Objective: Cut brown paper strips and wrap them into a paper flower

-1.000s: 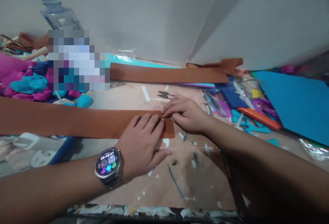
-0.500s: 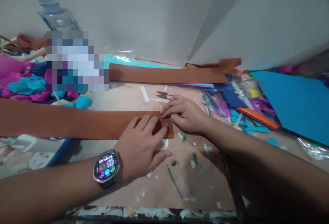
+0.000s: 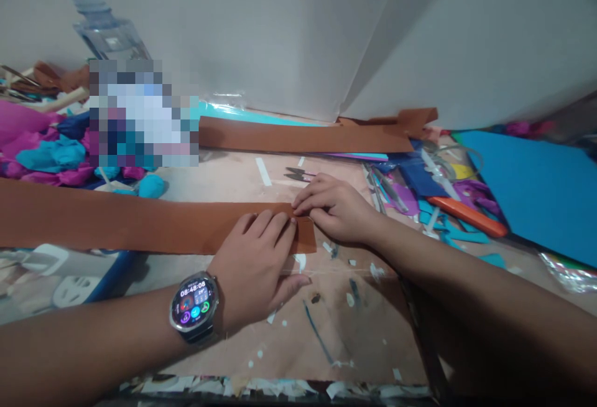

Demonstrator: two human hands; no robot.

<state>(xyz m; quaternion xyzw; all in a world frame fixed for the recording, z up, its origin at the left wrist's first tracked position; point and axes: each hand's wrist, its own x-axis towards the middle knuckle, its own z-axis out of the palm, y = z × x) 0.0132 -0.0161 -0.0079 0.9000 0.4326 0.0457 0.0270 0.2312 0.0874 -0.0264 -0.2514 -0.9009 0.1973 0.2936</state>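
A long brown paper strip (image 3: 116, 220) lies across the board, running from the left edge of the view to its end under my hands. My left hand (image 3: 256, 267), with a smartwatch (image 3: 194, 301) on the wrist, rests on the strip near its right end, palm down, fingers stretched over it and thumb out to the side. At the strip's upper edge by that end, my right hand (image 3: 342, 208) has its fingertips and thumb closed together on the paper. A small fold or crease shows there, partly hidden by the fingers. Just beyond lie small thread snips (image 3: 301, 174).
Another brown strip (image 3: 303, 135) lies along the wall. Crumpled pink and blue paper (image 3: 51, 152) fills the left, beside a clear bottle (image 3: 109, 33). To the right are an orange-handled cutter (image 3: 469, 215), tweezers (image 3: 375, 188) and a blue sheet (image 3: 541, 189). A container (image 3: 79, 276) sits lower left.
My left index finger stretched toward the strip's end half a second ago and has now drawn back beside the other fingers. My right hand stays at the strip's upper edge.
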